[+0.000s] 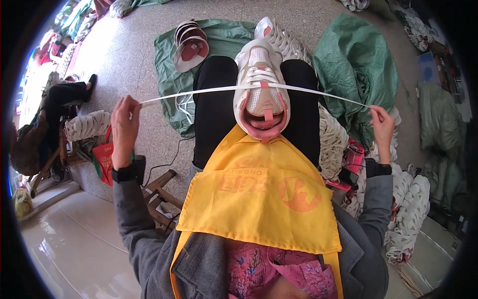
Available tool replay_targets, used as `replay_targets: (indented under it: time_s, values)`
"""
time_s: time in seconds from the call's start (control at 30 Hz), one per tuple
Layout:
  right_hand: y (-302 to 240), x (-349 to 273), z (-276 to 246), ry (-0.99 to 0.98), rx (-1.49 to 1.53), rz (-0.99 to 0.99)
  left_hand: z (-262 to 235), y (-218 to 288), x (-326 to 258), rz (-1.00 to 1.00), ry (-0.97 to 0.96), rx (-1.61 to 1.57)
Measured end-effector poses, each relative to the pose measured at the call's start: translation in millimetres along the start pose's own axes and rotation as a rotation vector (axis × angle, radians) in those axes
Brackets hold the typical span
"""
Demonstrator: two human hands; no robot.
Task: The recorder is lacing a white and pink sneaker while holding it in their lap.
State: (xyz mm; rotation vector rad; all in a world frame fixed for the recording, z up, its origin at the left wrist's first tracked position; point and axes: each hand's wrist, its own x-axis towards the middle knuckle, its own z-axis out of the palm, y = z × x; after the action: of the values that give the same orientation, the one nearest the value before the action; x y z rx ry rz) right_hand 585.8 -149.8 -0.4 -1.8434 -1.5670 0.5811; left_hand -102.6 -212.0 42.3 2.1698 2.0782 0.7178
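Note:
Between my knees rests a white and beige sneaker (259,60) with pink lining, its opening toward me and its toe pointing away. A flat white shoelace (199,91) runs through its upper eyelets and stretches out to both sides. My left hand (125,127) pinches one end of the lace, well out to the left. The other end is pinched in my right hand (381,127), out to the right. Both lace lengths look taut and nearly equal. Lower down the tongue, the lace crosses in several rows.
Stacked shoe uppers (191,46) lie on a green sheet (167,65) at the far left. A green sack (353,65) stands at the right, above bundled white laces (332,142). More bundled uppers (411,204) sit at the lower right. Another person's legs (67,97) show at the left.

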Motion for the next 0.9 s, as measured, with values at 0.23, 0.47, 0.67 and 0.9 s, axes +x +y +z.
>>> replay_targets:
  time_s: [0.23, 0.47, 0.67, 0.9]
  values:
    - [49.5, 21.1, -23.4, 0.001, -0.008, 0.004, -24.5, -66.1, -2.7, -0.166, -0.009, 0.096]
    - [70.2, 35.7, -23.4, -0.026, -0.047, 0.031, -41.3, -88.5, -0.3, -0.182, -0.012, 0.112]
    - [66.4, 45.6, -17.0, -0.107, -0.11, 0.099, -52.8, -100.3, 6.9, -0.169, -0.043, 0.108]
    - [13.2, 52.9, 36.4, -0.454, -0.078, 0.155, -33.8, -81.0, 50.2, 0.018, -0.012, 0.05]
